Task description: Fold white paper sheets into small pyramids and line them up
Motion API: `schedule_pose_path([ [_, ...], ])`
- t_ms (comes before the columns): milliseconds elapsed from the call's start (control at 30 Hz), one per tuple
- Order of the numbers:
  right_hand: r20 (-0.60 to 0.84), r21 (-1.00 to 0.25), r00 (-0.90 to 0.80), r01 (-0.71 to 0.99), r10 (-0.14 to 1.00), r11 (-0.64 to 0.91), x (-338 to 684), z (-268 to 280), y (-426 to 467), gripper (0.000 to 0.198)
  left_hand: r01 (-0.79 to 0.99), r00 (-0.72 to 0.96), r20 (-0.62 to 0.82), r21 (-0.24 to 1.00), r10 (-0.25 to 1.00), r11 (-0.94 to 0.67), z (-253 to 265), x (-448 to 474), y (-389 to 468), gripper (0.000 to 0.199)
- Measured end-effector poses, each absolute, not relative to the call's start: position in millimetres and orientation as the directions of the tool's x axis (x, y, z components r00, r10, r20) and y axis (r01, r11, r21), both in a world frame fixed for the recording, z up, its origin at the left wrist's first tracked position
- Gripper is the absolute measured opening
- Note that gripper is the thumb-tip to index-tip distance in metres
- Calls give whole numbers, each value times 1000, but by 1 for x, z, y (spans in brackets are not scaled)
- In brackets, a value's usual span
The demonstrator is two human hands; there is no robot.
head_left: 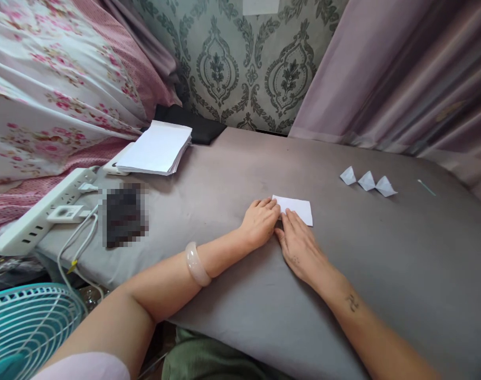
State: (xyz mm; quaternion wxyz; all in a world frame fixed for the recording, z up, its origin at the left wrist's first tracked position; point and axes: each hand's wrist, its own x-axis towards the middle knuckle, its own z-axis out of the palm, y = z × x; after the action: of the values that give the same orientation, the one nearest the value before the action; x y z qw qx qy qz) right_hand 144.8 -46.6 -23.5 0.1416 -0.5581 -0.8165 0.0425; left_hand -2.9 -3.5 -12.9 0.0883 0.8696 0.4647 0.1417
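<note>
A small white piece of paper (pixel 298 207), seemingly folded, lies flat on the grey cloth surface (pixel 240 163). My left hand (pixel 263 221) holds its left edge, the fingers bent and pressed together over it. On the paper's near edge rests my right hand (pixel 299 245), with its fingers stretched out flat and the thumb close to my left hand. The two hands nearly touch, and they cover the paper's near left corner. Farther right stand three small folded white paper shapes (pixel 367 181) in a row, with pointed tops.
A stack of white paper (pixel 157 148) lies at the back left, beside a black cloth-like item (pixel 200 126). A power strip (pixel 46 211) with cables runs along the left edge. Right of the folded shapes is a cotton swab (pixel 427 187). A teal fan (pixel 26 327) stands lower left.
</note>
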Motion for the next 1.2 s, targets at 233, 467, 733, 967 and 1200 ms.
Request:
schedule_pose_path([
  [233,53,-141,-303,941,952,307,140,-16,-59,78,784,450,154,403,880,-472,-14,-8,-3,28],
  [467,57,-138,-177,973,983,183,144,-13,-66,85,754,383,86,546,920,-365,-17,-14,2,32],
  [733,32,-87,-72,993,997,74,150,8,-58,55,718,341,66,625,938,-305,-16,-17,6,31],
  [967,176,-177,-38,982,984,70,173,0,-33,23,757,192,27,632,981,-165,-9,-13,9,35],
  [1200,107,-435,50,900,993,2,183,-9,-20,78,705,158,26,697,987,-132,-7,-11,9,13],
])
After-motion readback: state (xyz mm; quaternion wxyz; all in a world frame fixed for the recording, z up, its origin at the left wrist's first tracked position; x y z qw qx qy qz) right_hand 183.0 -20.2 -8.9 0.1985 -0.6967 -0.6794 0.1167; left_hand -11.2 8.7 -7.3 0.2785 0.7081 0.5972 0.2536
